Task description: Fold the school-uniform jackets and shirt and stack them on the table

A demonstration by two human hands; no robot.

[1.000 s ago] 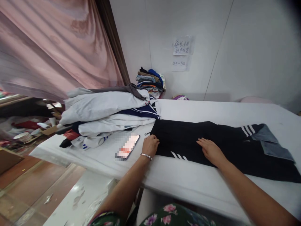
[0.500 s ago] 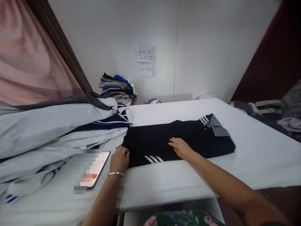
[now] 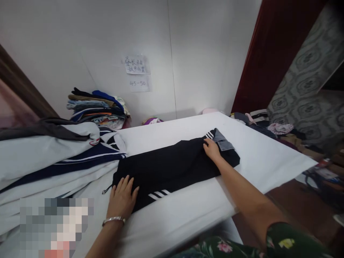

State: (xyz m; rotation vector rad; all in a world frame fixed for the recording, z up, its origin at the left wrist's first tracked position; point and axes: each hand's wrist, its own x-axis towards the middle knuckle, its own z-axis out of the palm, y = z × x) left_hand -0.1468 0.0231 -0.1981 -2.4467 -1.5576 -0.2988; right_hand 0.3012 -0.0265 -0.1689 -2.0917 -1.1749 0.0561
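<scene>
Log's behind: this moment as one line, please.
left hand: on white-striped black garment; right hand: on garment, beside grey flap; garment: laid on white table

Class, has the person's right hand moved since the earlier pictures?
Yes: against the wall papers, the right hand has moved rightward, along the black garment toward the grey-blue cloth at its end.

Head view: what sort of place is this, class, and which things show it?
Probably a clothing workroom or stockroom: a black garment lies on a white table, stacked clothes stand near the wall, and handwritten notes are on that wall.
</scene>
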